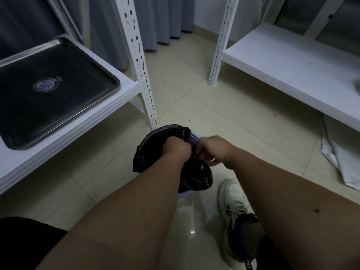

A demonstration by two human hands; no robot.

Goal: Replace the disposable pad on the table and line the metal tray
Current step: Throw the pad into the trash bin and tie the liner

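head view, 2 hands (194, 151) in 1 bin bag (155, 141), 1 metal tray (58, 106)

A small bin (191, 193) lined with a black bag (153, 137) stands on the pale tiled floor (224, 117), and serves as the landmark here. Just behind it rises a white perforated shelf post (139, 61). Further behind, grey curtains (161, 20) hang to the floor. Right of the bin, close by, is a white sneaker (232, 199). Far to the right, a crumpled white sheet (339, 162) lies on the floor under a white shelf (288, 61).
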